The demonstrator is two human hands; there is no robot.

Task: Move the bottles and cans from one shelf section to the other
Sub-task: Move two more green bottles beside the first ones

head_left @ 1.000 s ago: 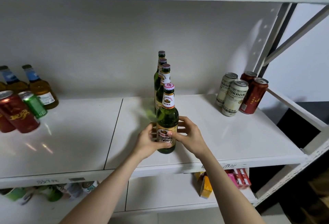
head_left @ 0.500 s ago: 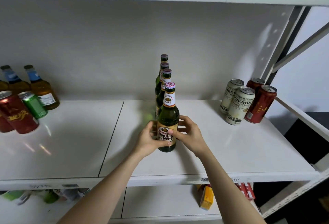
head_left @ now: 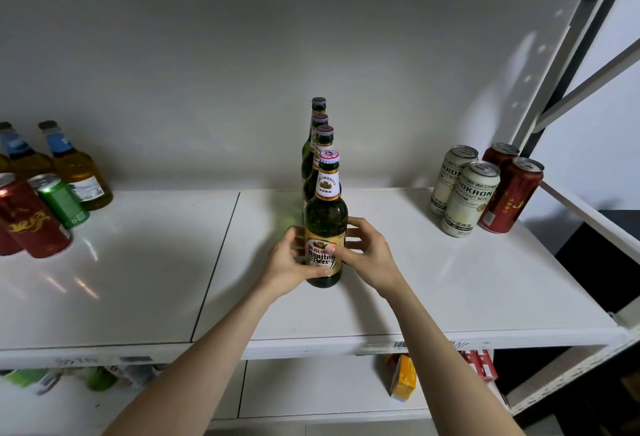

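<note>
Readable print on the shelf's bottle and cans

The front green bottle (head_left: 326, 217) reads "NANJINGBEER" on its neck band and "Nanjing Beer" on its gold body label; right of that bottle, the white cans (head_left: 471, 198) read "…KRON" and "CRAFT BEER". Other print is illegible.

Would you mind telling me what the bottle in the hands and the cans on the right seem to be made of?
The bottle looks like glossy dark-green glass, translucent, with a paper label. The cans look like printed metal, probably aluminium, given their bare silver rims.

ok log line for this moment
both hands: left hand, right hand | grip: front green beer bottle | bottle: upright, right shelf section
</note>
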